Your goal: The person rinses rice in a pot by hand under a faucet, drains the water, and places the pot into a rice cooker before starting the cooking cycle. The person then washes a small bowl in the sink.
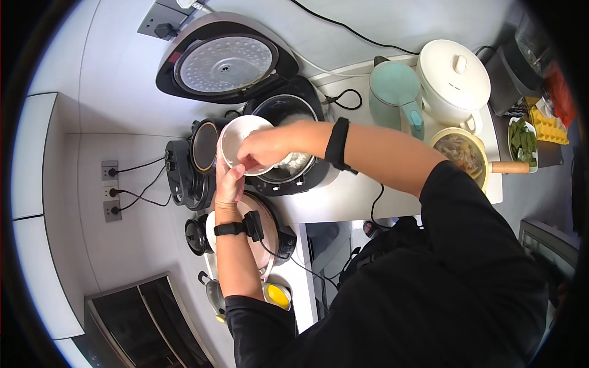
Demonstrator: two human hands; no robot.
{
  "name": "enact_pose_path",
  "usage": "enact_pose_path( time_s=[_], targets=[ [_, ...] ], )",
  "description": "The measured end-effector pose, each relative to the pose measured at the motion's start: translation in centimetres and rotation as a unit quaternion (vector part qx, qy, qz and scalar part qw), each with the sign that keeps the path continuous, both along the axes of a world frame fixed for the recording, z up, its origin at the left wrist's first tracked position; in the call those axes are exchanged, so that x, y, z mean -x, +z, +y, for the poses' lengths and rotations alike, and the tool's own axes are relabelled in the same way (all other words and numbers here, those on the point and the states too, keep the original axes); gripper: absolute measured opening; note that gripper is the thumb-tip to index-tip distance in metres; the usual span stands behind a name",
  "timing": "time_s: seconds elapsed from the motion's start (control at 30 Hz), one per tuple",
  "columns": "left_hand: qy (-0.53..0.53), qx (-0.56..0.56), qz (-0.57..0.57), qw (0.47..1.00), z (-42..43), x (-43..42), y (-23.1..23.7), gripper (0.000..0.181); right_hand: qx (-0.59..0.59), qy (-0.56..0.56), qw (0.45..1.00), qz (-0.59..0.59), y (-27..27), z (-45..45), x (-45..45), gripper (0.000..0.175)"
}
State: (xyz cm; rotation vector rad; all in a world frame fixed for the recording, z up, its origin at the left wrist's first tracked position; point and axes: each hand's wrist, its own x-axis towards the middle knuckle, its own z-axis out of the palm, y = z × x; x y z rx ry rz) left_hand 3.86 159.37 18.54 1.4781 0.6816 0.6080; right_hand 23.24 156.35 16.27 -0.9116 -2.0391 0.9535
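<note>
My left hand grips a white bowl by its side and tilts it beside the open rice cooker. Inside the bowl, the fingers of my right hand are bent down; whether they hold anything is hidden. White cooked rice lies in the cooker's dark inner pot, partly covered by my right forearm. The cooker's lid stands raised behind it.
A green electric kettle, a white lidded pot and a saucepan of food with a wooden handle stand to the right. Dark appliances are on the left, and a round pan sits below the bowl. Cords cross the counter.
</note>
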Motion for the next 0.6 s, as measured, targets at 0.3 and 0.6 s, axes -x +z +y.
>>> enact_pose_path(
  time_s=[0.3,0.6],
  targets=[
    [0.019,-0.115,0.050,0.992,0.6,-3.3,1.4,0.092,-0.048,-0.123,0.986,-0.106,-0.8,1.1,-0.3,0.025],
    [0.014,-0.166,0.075,0.983,0.4,-3.6,1.8,0.089,0.162,0.023,0.986,0.034,0.1,1.8,-2.2,0.019]
  ],
)
